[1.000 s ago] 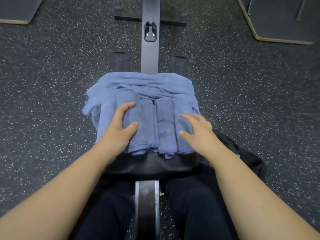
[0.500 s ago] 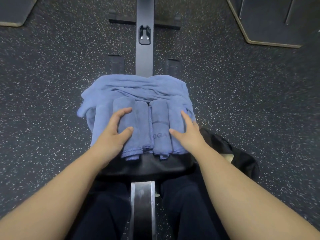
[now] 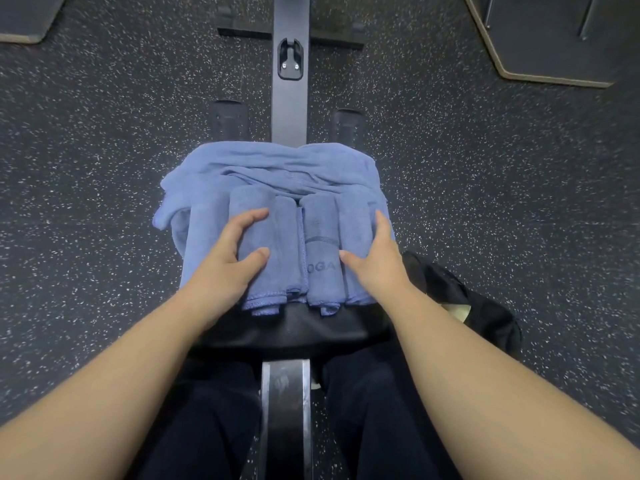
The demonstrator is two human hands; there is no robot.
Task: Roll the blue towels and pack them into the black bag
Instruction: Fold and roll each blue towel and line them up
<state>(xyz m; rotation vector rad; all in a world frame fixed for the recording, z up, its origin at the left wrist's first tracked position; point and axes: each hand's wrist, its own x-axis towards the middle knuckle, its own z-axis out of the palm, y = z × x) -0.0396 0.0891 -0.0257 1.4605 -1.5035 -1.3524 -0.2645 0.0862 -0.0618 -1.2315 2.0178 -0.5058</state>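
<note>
Two rolled blue towels lie side by side on the black padded bench seat point(image 3: 294, 329). My left hand point(image 3: 227, 263) cups the left roll point(image 3: 277, 237), thumb and fingers curved over it. The right roll point(image 3: 320, 230), printed with dark letters, is held by my right hand point(image 3: 377, 261), thumb on top and fingers down its right side. Behind the rolls a loose, crumpled blue towel point(image 3: 277, 164) drapes over the seat's far end. The black bag point(image 3: 460, 299) sits on the floor to the right of the bench, partly hidden by my right forearm.
The bench's dark metal rail point(image 3: 289, 109) runs away from me, with a cross foot point(image 3: 332, 39) at the far end. Speckled dark rubber floor point(image 3: 485, 202) surrounds the bench. Raised platforms fill the top left point(image 3: 24, 19) and top right point(image 3: 554, 39) corners.
My right hand has slid from the top of the right roll to its right side and closed round it. The left hand has stayed on the left roll.
</note>
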